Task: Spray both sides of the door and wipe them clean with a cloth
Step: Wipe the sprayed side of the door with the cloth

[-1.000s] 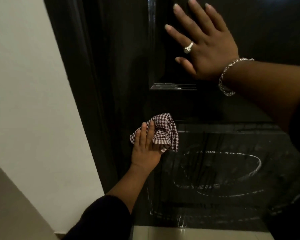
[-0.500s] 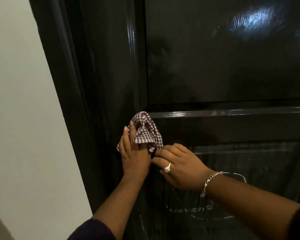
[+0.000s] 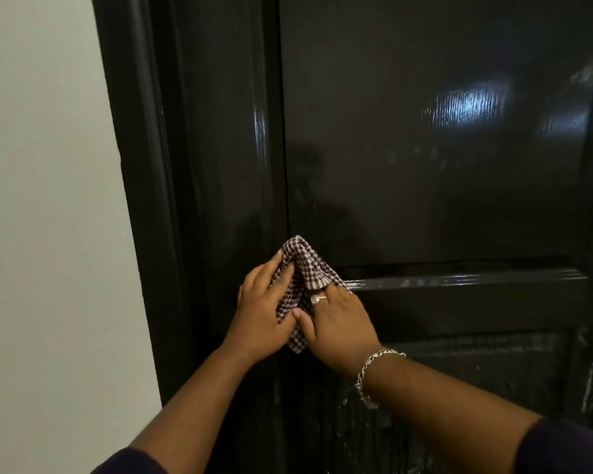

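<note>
Both hands (image 3: 259, 313) (image 3: 338, 325) on cloth (image 3: 300, 278) against door (image 3: 425, 165).

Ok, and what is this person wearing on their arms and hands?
Dark sleeves, pushed up, leave both forearms bare. The right hand has a silver ring, and a silver chain bracelet hangs at that wrist. The left hand shows no jewellery.

One head-worn view looks forward and slightly down, close to the door (image 3: 425, 165).
</note>
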